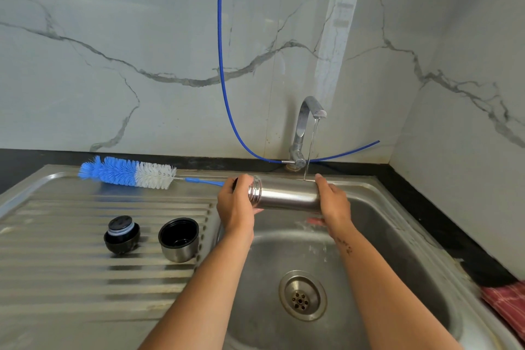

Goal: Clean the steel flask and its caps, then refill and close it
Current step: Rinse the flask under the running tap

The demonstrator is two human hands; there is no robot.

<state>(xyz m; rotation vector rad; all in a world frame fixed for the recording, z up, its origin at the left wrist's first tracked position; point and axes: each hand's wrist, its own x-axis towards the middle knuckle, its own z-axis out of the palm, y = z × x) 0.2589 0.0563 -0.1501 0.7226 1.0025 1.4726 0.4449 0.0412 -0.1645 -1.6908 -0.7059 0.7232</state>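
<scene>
flask mouth (257, 189): covered by the left hand (236, 204)
flask base: hidden behind the right hand (333, 202)
brush handle (203, 181): its end vanished behind the left hand
red cloth (505, 307): cut off at the picture's right edge
blue hose (220, 37): ran out at the top edge

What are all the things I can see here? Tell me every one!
flask: one, silver steel, held sideways over the sink basin
cup cap: one, steel with black inside, on the draining board
stopper cap: one, black, on the draining board, left of the cup cap
bottle brush: one, blue and white, at the back of the draining board
tap: one, silver, running
hose: one, blue, hanging along the wall
sink: one, steel
cloth: one, red, right edge
left hand: holds the flask's mouth end
right hand: holds the flask's base
</scene>
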